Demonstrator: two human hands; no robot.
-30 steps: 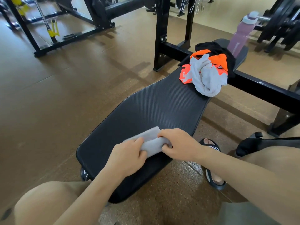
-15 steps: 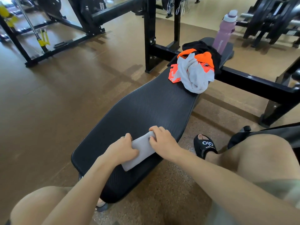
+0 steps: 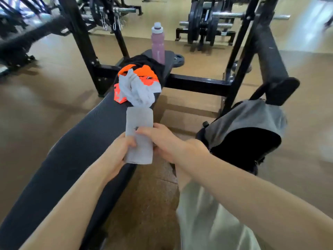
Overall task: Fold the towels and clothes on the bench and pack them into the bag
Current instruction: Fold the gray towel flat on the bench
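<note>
I hold the folded grey towel [image 3: 139, 134] with both hands, lifted above the right edge of the bench [image 3: 81, 145]. My left hand [image 3: 117, 156] grips its lower left side, with the thumb on the front. My right hand [image 3: 162, 141] pinches it from the right, near the middle. The towel is a long rectangle and its long axis points away from me, toward the pile of clothes [image 3: 138, 87] at the far end of the bench. The open bag [image 3: 248, 134] stands on the floor to my right, near my right hand, with its dark mouth turned to me. I think the right hand should carry the towel there, and I must turn the towel's long axis toward the mouth
</note>
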